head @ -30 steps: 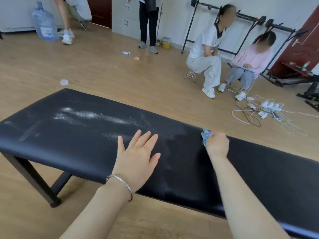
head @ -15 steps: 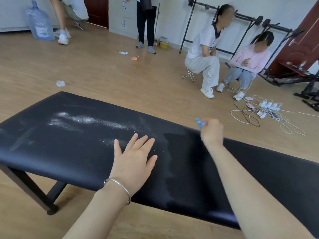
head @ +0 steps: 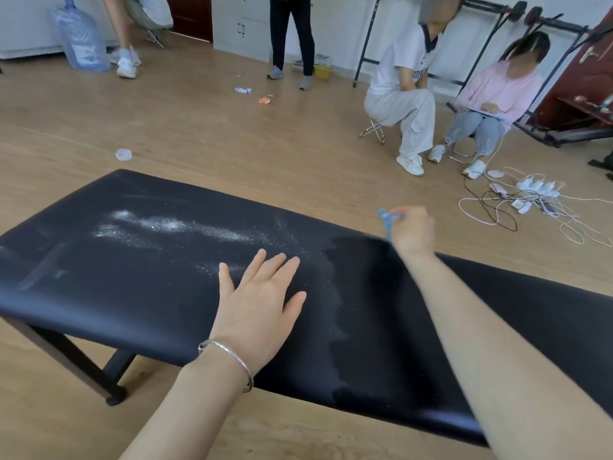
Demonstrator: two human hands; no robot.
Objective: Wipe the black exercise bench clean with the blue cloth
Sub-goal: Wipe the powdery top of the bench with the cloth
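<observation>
The black exercise bench (head: 132, 293) runs across the view from left to lower right. White powder (head: 159, 227) streaks its left half, with a faint line of it near the middle. My left hand (head: 258, 300) lies flat on the bench top, fingers straight and spread. My right hand (head: 413, 229) is at the bench's far edge, fingers curled round the blue cloth (head: 384, 219). Only a small bunch of the cloth shows past the fingers; the rest is hidden in the hand.
Two people sit on small stools (head: 373, 129) beyond the bench at right. White cables and a power strip (head: 534, 190) lie on the wood floor there. Others stand at the back, near a blue water jug (head: 81, 38). Small litter (head: 123, 155) dots the floor.
My right hand with the cloth has moved away from me across the bench to its far edge. My left hand stays flat on the bench.
</observation>
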